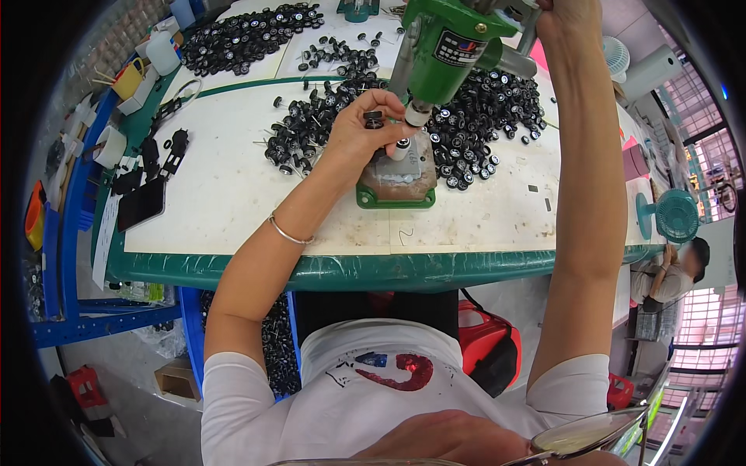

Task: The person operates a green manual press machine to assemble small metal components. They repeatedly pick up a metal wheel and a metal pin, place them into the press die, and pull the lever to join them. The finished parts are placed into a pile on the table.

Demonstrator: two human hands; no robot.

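One left hand (365, 130), curled nearly closed, held a small black wheel (374, 116) beside the ram (418, 115) of a green metal press (431, 74); the right hand (571, 17), cropped, met its grey lever (529, 33), closure indeterminable; more wheels (493, 101) lay heaped beyond.

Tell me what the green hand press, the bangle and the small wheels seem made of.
Green hand press: likely painted metal, given its glossy green coat. Bangle: probably polished metal; it gleams silver. Small wheels: black plastic or rubber, I can't tell which; their bright silvery hubs suggest plating or paint.
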